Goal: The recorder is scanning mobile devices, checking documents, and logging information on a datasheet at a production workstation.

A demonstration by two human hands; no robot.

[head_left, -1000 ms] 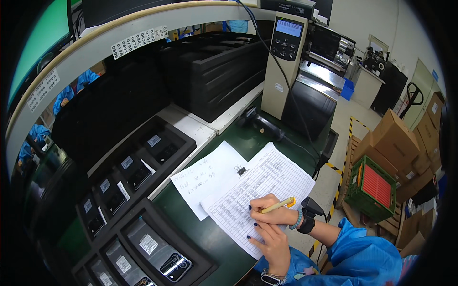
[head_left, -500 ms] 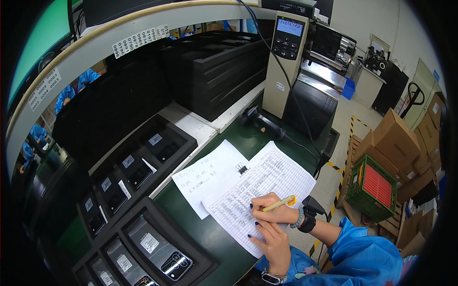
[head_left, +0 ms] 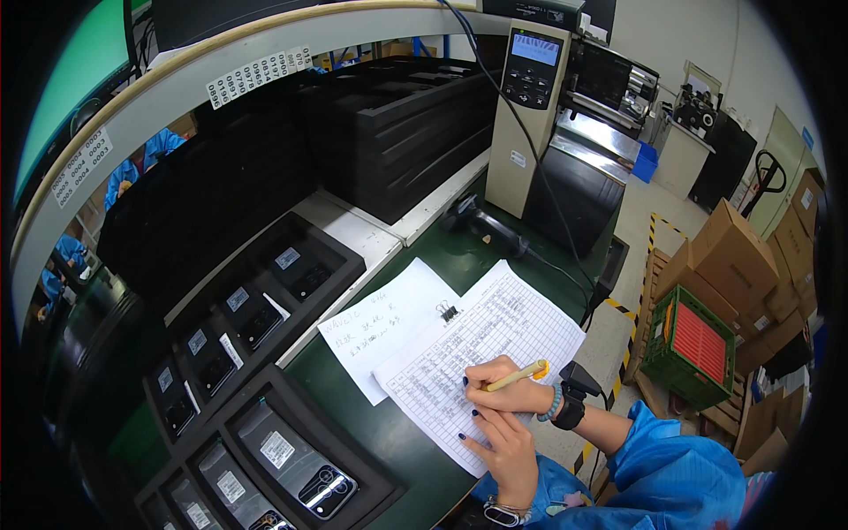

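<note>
We see green bench (head_left: pixel 415 442), stacked black trays (head_left: pixel 397 115) at back, label printer (head_left: pixel 530 115) right of them. Foam tray (head_left: pixel 265 459) with phones lower left. Two sheets mid-bench: lined form (head_left: pixel 495 344) overlapping plain note (head_left: pixel 380 327), binder clip (head_left: pixel 448 311) at joint. Our right hand (head_left: pixel 499 393) closed around yellow pen (head_left: pixel 517 374), tip on form's lower part. Our left hand (head_left: pixel 508 450) flat, fingers spread, pinning form's near edge, gripping nothing. Our judgement: keep left palm weighted so sheet can't slide, write inside row, light pressure.
</note>
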